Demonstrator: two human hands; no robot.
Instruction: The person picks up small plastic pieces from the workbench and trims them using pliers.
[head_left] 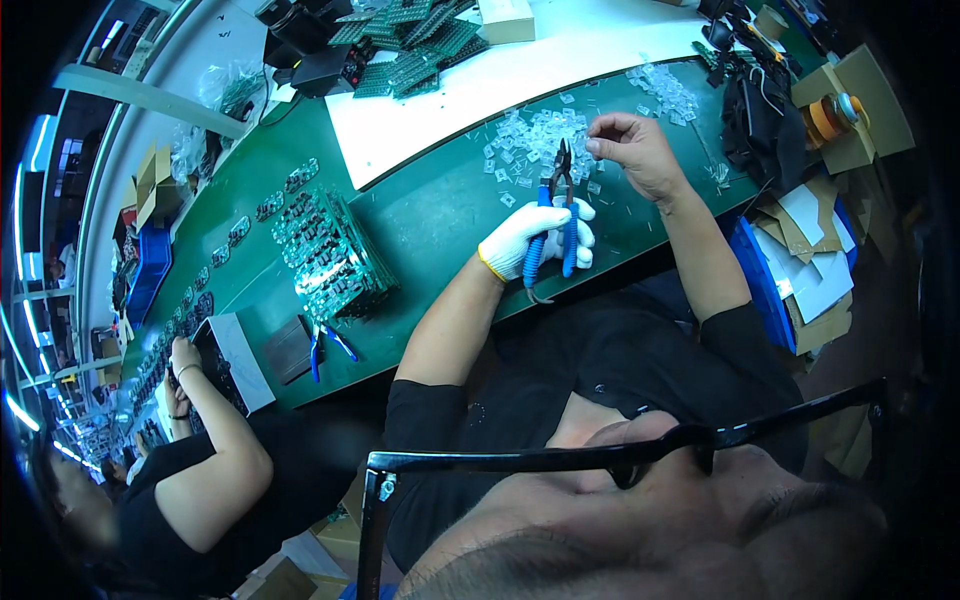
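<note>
Two hands meet over the green desk (pixel 440 215), and everything turns on how the cutters (pixel 556 215) lie against the small clear piece pinched just beyond their tip. The left hand (pixel 530 240), in a white glove, is clamped round the blue handles, so the tool's long axis runs nearly straight away from the person, handles toward the body and dark nose pointing up at the pile of clear plastic bits (pixel 535 140). The right hand (pixel 630 150), bare, is closed with its fingertips pressed together on a tiny clear part just to the right of the cutters' nose, near it but apart from it as far as can be seen; whether the nose is open cannot be told. So the piece lies ahead and slightly right of the cutters, and the right hand is the nearer to it. Left of the cutters, well apart, stands a stack of green circuit boards (pixel 335 260), and beyond that a second pair of blue-handled pliers (pixel 325 345) beside another person's hand (pixel 185 355).
</note>
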